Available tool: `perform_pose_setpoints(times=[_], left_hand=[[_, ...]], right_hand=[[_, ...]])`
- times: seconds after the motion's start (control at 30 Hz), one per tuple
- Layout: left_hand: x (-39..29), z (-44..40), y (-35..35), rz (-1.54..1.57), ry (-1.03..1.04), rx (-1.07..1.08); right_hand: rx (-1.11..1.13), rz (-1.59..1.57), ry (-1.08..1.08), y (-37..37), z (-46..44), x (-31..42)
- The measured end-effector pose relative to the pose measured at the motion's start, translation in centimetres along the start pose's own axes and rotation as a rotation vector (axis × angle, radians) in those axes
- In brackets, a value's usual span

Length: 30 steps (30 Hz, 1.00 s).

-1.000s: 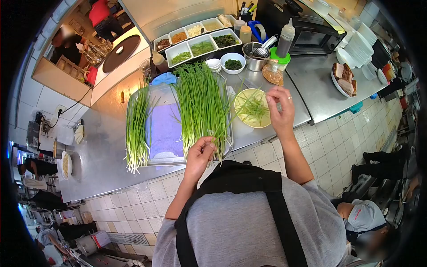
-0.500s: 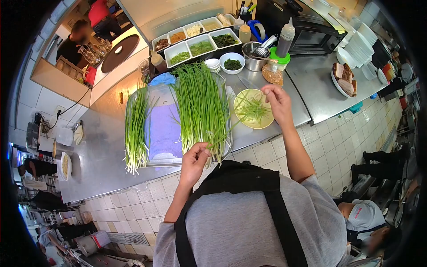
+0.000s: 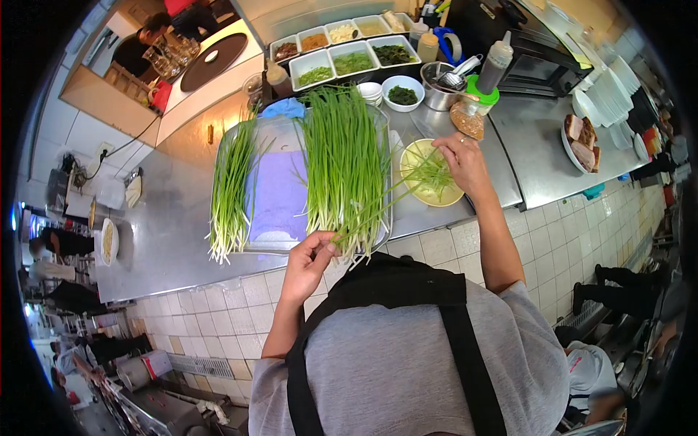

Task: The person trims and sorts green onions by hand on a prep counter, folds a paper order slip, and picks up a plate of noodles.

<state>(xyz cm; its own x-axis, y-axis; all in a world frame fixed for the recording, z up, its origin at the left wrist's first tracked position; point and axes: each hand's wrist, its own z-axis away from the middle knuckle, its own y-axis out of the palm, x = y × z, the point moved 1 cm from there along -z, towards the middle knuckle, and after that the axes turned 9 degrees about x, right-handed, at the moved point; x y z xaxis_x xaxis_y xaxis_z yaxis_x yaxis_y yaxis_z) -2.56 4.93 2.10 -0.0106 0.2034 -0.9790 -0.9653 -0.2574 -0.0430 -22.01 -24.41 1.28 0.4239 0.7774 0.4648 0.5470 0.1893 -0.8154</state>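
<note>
My left hand [image 3: 311, 263] is closed in a pinch on the pale root end of a few chives [image 3: 389, 206], beside the lower end of a thick chive bunch [image 3: 345, 163]. These held stalks slant up to the right, over the near edge of the yellow bowl [image 3: 456, 196]. At the bowl's right side, my right hand [image 3: 467, 164] has its thumb and fingers pinched together near the leaf tips. Loose green leaf scraps [image 3: 433, 176] lie in that bowl. The metal tray [image 3: 387, 231] bears the thick bunch and a smaller chive bunch [image 3: 234, 189], with a purple sheet [image 3: 279, 196] between them.
Behind the tray stand white containers of chopped ingredients [image 3: 354, 63], a bowl of dark greens [image 3: 402, 94] and a steel pot [image 3: 438, 98]. A knife blade [image 3: 422, 129] lies behind the yellow bowl. To the right is a bowl of meat [image 3: 584, 145]. Co-workers are at the edges.
The view has shifted, so the counter appears farther right. My right hand has come closer over the yellow bowl, and the held chives now stretch farther toward it. My left hand still pinches them.
</note>
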Motion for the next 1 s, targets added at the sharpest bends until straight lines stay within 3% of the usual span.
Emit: perform_pose_setpoints(times=[0.2, 0.3, 0.4, 0.5, 0.6, 0.7, 0.8, 0.9, 1.0], left_hand=[[0.0, 0.4, -0.8, 0.064, 0.002, -0.002], [0.0, 0.7, -1.3, 0.078, -0.002, 0.008], [0.5, 0.9, -2.0, 0.084, -0.023, -0.018], [0.8, 0.9, -3.9, 0.121, -0.014, -0.173], [1.3, 0.5, -7.5, 0.078, 0.111, -0.438], [2.2, -0.2, -12.2, -0.091, 0.152, -0.687], [3.8, -1.0, -16.8, -0.575, -0.041, -0.861], [3.7, -1.7, -16.8, -1.327, 0.096, -0.968], [1.1, -3.3, -12.4, -1.064, 0.195, -0.851]], right_hand=[[0.044, -0.046, -0.053, 0.2, -0.2, 0.9], [0.019, -0.264, 0.022, 0.8, -0.5, 0.8], [-0.097, -0.827, 0.242, 1.9, -0.7, -1.5], [-0.151, -0.548, 0.231, 1.6, -0.5, -1.6], [-0.051, -0.016, 0.051, 1.0, 0.3, -0.8], [0.034, 0.246, 0.07, 1.9, 1.0, -0.7], [0.113, 0.306, 0.14, 2.0, 1.4, 0.5], [-0.008, 0.4, 0.014, 2.8, 1.6, 0.6], [0.084, 0.141, -0.002, 3.4, 1.1, 3.7]])
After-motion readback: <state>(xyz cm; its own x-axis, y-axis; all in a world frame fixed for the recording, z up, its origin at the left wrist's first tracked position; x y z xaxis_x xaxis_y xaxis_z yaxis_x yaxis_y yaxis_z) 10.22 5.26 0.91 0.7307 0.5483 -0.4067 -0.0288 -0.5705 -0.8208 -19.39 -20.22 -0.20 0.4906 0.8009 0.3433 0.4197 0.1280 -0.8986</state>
